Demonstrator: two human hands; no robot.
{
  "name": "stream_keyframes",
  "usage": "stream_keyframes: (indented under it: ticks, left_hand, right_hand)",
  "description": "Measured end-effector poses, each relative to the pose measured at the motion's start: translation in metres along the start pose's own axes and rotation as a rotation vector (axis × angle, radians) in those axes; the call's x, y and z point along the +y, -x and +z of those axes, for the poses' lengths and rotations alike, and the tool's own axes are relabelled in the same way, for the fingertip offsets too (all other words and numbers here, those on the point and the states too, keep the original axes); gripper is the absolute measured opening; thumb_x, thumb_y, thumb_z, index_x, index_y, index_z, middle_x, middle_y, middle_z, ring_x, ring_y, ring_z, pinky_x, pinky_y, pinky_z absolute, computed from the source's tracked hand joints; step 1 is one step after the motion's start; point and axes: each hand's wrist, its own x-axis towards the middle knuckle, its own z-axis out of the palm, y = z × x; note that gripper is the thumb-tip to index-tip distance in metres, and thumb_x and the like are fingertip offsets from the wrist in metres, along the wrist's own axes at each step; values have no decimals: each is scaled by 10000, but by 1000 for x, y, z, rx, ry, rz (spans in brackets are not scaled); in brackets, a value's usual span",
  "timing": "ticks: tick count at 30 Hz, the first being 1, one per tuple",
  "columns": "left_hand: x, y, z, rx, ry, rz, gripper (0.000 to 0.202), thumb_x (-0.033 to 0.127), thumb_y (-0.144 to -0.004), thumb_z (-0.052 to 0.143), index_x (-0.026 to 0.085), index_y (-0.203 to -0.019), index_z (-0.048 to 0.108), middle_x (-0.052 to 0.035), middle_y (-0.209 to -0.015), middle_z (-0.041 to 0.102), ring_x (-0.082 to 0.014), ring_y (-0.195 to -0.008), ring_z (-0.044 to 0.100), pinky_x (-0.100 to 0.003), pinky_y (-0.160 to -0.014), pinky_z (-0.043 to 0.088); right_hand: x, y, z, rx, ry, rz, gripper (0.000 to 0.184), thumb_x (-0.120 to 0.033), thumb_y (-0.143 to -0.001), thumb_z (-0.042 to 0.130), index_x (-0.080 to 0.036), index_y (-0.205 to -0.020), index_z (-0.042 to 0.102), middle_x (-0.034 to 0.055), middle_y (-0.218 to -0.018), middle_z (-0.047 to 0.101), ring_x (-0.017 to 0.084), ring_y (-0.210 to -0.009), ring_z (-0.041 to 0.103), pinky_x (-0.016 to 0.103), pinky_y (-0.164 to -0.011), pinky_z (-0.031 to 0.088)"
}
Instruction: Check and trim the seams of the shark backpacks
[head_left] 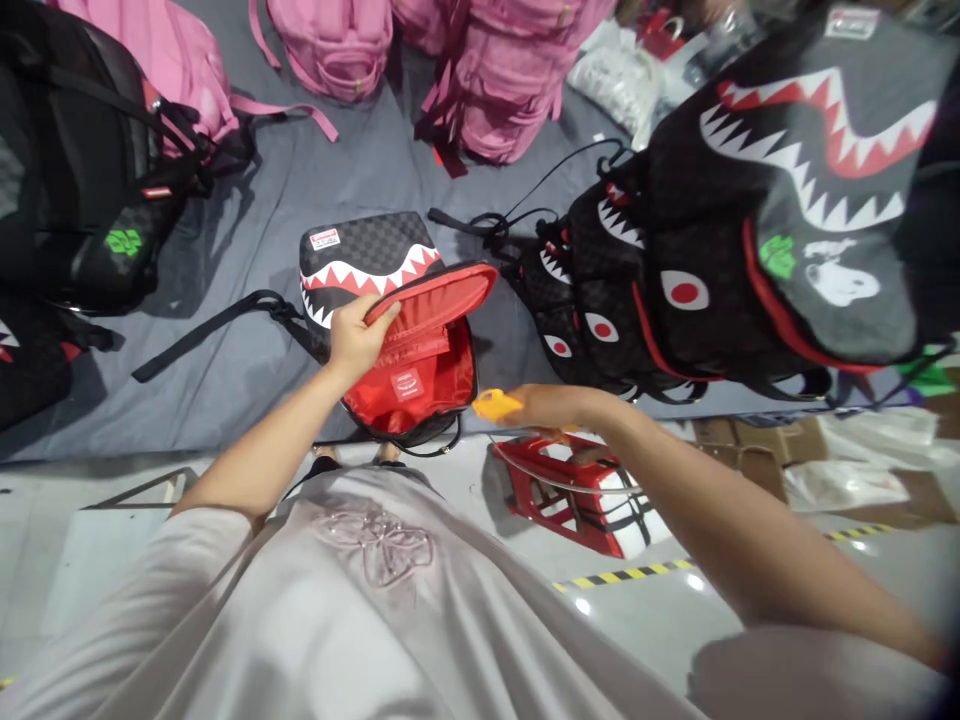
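Observation:
A small black checkered backpack (367, 240) with a red-and-white shark-teeth print lies unzipped on the grey cloth. My left hand (358, 338) pinches the edge of its lifted flap, which shows a red lining. The backpack's red inside (442, 375) faces me, with a label sewn in it. At the right side of the opening, my right hand (551, 407) is closed around a small orange plastic tool (496, 404). The kind of tool is not clear, as the fingers hide part of it. Its tip is close to the bag's rim.
Black shark-print backpacks (697, 280) lean together on the right, and another black backpack (82, 170) lies left. Pink backpacks (510, 80) line the back of the grey cloth (225, 390). A red-and-white object (577, 495) stands on the floor below the table edge, near cardboard boxes (765, 460).

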Motion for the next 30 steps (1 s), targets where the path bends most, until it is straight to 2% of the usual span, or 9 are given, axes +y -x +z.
stream_keyframes:
  ticks: [5,10,14,16,17,20,23,26,30]
  left_hand:
    - [4,2,1,-6,-1,-15,404,489,-871,600,183,-613,542,50,-558,437,-99,-553,399,-230,-559,321]
    - [8,16,-3,-100,-92,-33,284,430,-875,600,180,-767,680,13,-654,619,-131,-614,549,-244,-623,406]
    - [9,64,-32,-489,-156,-53,218,371,-857,635,259,-1009,743,-43,-989,742,-215,-923,682,-327,-874,504]
    - [0,96,-53,-745,-126,-128,465,428,-776,741,348,-1230,680,-47,-1314,660,-285,-1231,597,-424,-1079,438]
    - [-8,111,-62,-741,-125,-223,672,468,-721,792,371,-1354,589,-46,-1514,499,-324,-1396,456,-475,-1162,358]
    - [-40,133,-70,-252,-84,-779,934,584,-771,720,358,-1558,270,-70,-1662,216,-353,-1519,225,-578,-1187,306]
    - [-67,120,-47,-78,212,-1209,814,561,-872,623,341,-1559,245,-100,-1607,352,-348,-1452,382,-586,-1099,437]
    - [-77,96,-19,-35,354,-1220,711,442,-903,630,300,-1530,325,-91,-1524,487,-294,-1372,507,-478,-1102,475]
    - [-67,79,-5,-11,316,-1156,748,378,-915,625,280,-1565,266,-97,-1548,454,-294,-1374,503,-470,-1147,428]
  right_hand:
    - [23,-10,7,152,-740,-150,412,-539,-730,764,-205,-795,531,-117,-457,346,49,-361,280,208,-377,257]
    - [37,-40,51,82,-913,-194,574,-662,-638,768,-197,-866,521,-150,-484,261,35,-391,234,190,-399,243]
    - [70,-32,87,8,-997,-162,568,-597,-562,837,-197,-805,514,-141,-486,294,38,-400,251,188,-391,237]
    - [92,-20,104,33,-1055,-142,549,-614,-594,810,-204,-802,509,-116,-499,358,68,-412,345,212,-404,326]
    - [103,-15,114,54,-1090,-133,545,-632,-615,787,-205,-820,516,-97,-516,405,93,-434,412,237,-431,390]
    - [128,-11,141,141,-1202,-106,549,-656,-672,722,-204,-933,550,-38,-619,548,158,-549,584,322,-589,529]
    - [139,-36,149,259,-1299,-69,499,-609,-718,700,-216,-991,559,1,-722,625,178,-630,658,339,-684,548]
    - [128,-88,123,373,-1372,-77,421,-563,-746,688,-225,-963,562,24,-782,665,193,-711,689,334,-712,543]
    - [75,-152,71,437,-1456,-200,384,-558,-704,712,-218,-835,594,5,-683,648,209,-709,667,344,-691,535]
